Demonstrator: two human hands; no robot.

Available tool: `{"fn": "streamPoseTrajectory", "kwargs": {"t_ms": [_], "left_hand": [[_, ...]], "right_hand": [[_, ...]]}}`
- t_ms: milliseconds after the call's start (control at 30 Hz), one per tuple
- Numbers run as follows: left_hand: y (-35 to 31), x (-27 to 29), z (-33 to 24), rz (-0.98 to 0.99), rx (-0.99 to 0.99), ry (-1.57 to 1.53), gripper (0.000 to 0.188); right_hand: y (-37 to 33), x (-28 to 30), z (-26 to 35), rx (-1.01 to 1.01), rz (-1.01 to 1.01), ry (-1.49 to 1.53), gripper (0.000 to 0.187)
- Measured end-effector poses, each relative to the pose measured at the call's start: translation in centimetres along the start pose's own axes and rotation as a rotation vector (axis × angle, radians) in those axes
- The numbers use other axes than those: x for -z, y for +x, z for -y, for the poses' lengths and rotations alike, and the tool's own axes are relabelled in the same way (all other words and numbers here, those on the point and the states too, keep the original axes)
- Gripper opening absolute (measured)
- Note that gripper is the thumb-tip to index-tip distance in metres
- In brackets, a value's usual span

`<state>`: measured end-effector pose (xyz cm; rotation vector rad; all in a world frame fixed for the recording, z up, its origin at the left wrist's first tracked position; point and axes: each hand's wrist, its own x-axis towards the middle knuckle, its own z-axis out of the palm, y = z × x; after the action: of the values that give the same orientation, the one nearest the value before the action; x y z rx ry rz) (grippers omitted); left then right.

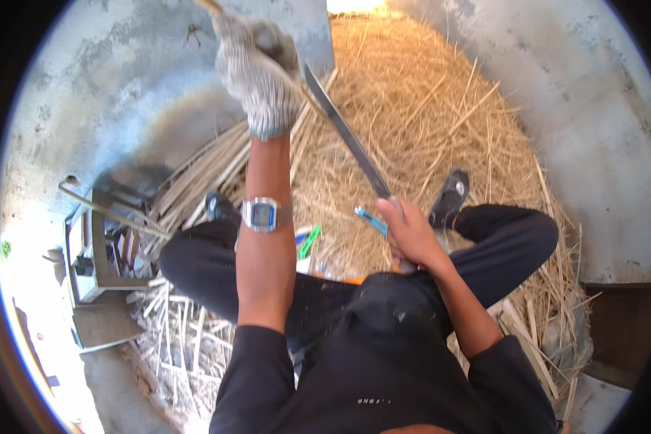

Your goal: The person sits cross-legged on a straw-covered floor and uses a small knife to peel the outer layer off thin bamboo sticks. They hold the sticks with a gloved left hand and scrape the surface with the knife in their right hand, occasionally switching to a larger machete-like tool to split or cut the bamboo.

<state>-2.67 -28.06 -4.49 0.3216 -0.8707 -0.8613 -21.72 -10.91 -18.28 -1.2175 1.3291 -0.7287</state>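
Note:
My left hand [259,69], in a knitted off-white work glove, is raised at the top and closed around a thin bamboo-like strip [208,6]. One end of the strip sticks out above the glove; the other runs down beside the blade, and I cannot tell whether they touch. My bare right hand [412,233] grips a long dark knife [351,141] in front of my lap, its blade slanting up and left toward the glove. The fingers hide the knife's handle. Close by the right hand is a light-blue object [371,218], partly covered.
Fine shavings [412,94] are heaped ahead of me between two grey walls [557,108]. Long split strips [210,163] lie in a bundle at left. A wooden box [101,267] with small items stands left of my knee. Something bright green [309,242] lies between my legs.

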Motion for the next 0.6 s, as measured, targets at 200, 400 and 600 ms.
{"fn": "streamPoseTrajectory", "kwargs": {"t_ms": [200, 400, 600], "left_hand": [[0.2, -0.9, 0.4, -0.012, -0.005, 0.054, 0.047], [0.6, -0.5, 0.6, -0.128, -0.022, -0.002, 0.046], [0.5, -0.8, 0.2, 0.112, -0.033, 0.047, 0.053]], "right_hand": [[-5.1, 2.2, 7.4, -0.040, -0.065, 0.237, 0.043], [-3.8, -1.3, 4.7, 0.354, -0.376, -0.244, 0.038], [-0.5, 0.3, -1.6, 0.082, -0.221, -0.430, 0.046]]}}
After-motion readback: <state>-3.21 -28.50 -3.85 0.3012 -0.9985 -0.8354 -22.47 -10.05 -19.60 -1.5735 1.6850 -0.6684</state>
